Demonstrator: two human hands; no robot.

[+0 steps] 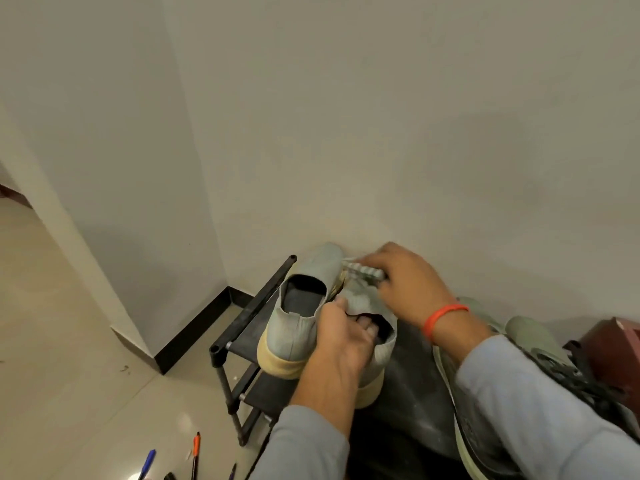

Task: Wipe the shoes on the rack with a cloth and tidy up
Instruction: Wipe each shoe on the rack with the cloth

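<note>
On the floor at far left, pens point(195, 452). On the black rack point(242, 327), two grey shoes point(298, 317) side by side. Left hand point(341, 341) gripping the nearer shoe's collar; right hand point(405, 282) pinching a folded cloth point(363, 271) against its toe.

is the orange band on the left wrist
No, the thin orange band circles the wrist of the right hand, which grips a checked cloth.
</note>
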